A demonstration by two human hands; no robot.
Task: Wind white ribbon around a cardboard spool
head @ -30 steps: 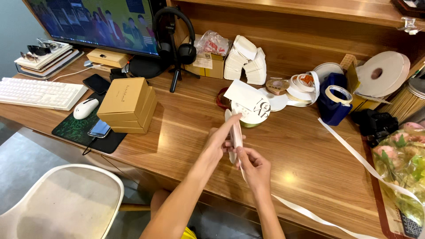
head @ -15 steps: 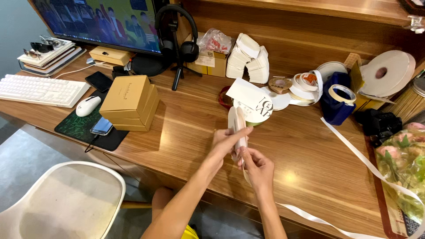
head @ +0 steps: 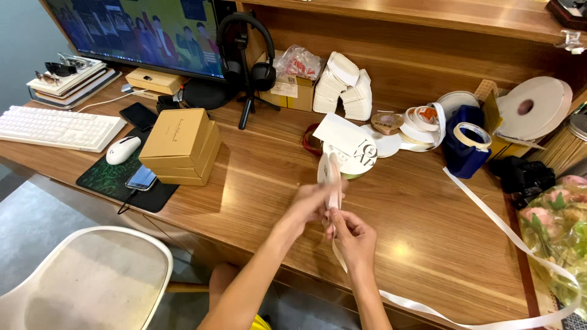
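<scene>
Nearest, right hand point(head: 353, 235) pinches the white ribbon point(head: 333, 183) low, fingers clamped on the strip; left hand point(head: 312, 201) just above it, fingers closed on the same folded loops, so the loops stand upright between both hands over the table point(head: 257, 183). Loose ribbon tail trails off the front edge and curves back up on the right, apparently slack so the loops can be gathered freely. Left, a stack of tan boxes point(head: 180, 143) beside a white mouse point(head: 122, 150). Beyond the hands, a white card point(head: 345, 137). Far right, tape rolls point(head: 422, 122) and a big white ribbon spool point(head: 532, 107), probably the ribbon's source
</scene>
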